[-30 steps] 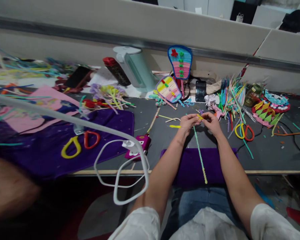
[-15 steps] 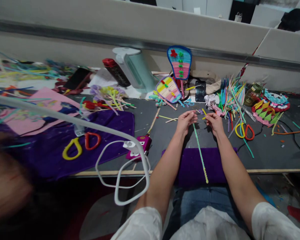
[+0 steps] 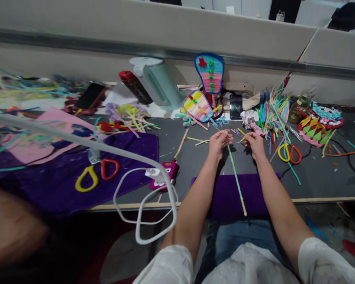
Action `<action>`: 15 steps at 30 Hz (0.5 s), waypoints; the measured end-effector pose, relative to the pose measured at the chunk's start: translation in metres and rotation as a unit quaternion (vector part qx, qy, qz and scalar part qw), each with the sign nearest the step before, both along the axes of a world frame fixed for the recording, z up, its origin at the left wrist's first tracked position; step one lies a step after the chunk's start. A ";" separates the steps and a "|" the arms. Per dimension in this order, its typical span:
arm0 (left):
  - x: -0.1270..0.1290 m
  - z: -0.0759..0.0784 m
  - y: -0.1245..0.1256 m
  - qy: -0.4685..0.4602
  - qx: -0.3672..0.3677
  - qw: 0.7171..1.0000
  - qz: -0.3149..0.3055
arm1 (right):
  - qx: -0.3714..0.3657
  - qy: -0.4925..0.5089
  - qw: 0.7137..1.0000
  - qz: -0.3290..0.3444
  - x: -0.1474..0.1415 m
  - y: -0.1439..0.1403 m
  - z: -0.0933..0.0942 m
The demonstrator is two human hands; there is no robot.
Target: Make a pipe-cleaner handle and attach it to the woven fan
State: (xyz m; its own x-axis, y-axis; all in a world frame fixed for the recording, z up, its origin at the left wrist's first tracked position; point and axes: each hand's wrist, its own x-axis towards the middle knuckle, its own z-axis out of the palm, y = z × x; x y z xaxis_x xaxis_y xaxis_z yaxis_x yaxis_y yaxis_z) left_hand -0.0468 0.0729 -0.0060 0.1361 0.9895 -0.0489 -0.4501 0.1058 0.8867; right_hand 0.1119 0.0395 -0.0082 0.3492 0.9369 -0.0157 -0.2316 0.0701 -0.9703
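My left hand (image 3: 219, 144) is closed in a pinch at the top of a long, twisted green pipe cleaner (image 3: 236, 176). It hangs slanting toward me and turns yellow at its lower tip, over a folded purple cloth (image 3: 225, 201). Just to the right, my right hand (image 3: 255, 144) pinches a short yellow pipe cleaner (image 3: 241, 131). A thin, wire-like line runs between the two hands, with a small pale bend near the right fingertips. The fingertips of the two hands are apart.
Yellow-and-red scissors (image 3: 289, 154) lie to the right, below a bundle of pipe cleaners (image 3: 275, 114). A finished fan shape (image 3: 210, 73) leans at the back beside a kettle (image 3: 161, 85). A white cable (image 3: 140, 232) loops at left; another person's arm (image 3: 12, 228) reaches in.
The yellow pipe cleaner in my right hand has turned, and the thin line between my hands now shows. The other person's arm at the left has shifted downward.
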 end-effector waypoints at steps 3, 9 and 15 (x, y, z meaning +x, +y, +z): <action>-0.008 0.003 0.005 -0.030 0.000 0.998 0.050 | -0.003 -0.035 0.999 0.009 0.003 -0.001 0.001; -0.028 0.008 0.016 -0.037 0.011 0.987 0.154 | 0.012 -0.097 0.995 0.021 0.006 -0.003 0.001; -0.035 0.005 0.020 0.040 0.019 0.971 0.235 | 0.018 -0.135 0.990 0.029 0.004 -0.003 0.000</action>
